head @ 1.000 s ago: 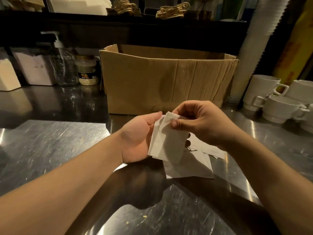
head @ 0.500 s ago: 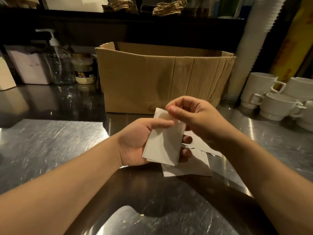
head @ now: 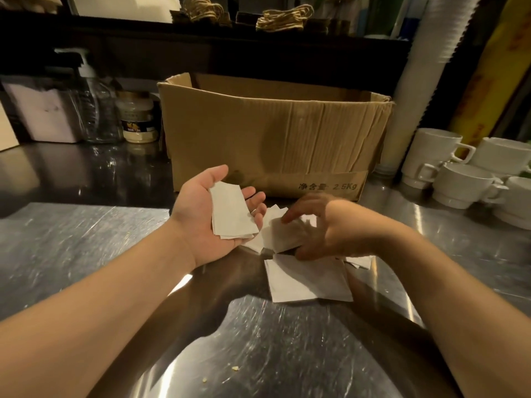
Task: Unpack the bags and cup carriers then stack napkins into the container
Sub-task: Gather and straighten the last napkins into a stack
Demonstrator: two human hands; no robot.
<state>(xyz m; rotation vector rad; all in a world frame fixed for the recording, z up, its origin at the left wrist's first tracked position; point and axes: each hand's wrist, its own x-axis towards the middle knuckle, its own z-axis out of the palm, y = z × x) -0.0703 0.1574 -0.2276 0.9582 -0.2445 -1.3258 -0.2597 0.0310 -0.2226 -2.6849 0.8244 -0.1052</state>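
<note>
On the steel counter (head: 71,242), in front of the cardboard box (head: 275,133), the two hands have separated since the earlier frames, where both held one folded stack between them. The left hand (head: 212,214) now lies palm up with fingers straight and relaxed; a small stack of folded napkins (head: 231,212) rests across its palm and fingers, no longer pinched by the thumb. The right hand (head: 324,228) has dropped from the stack to the loose napkins (head: 304,278) scattered on the counter. Its fingers are spread and curled downward over one napkin (head: 283,234); motion blur prevents confirming whether they grip it. Both forearms extend forward from the bottom of the view, the left wrist rotated outward, the right wrist bent down. White cups (head: 459,179) stand to the right of the box.
</note>
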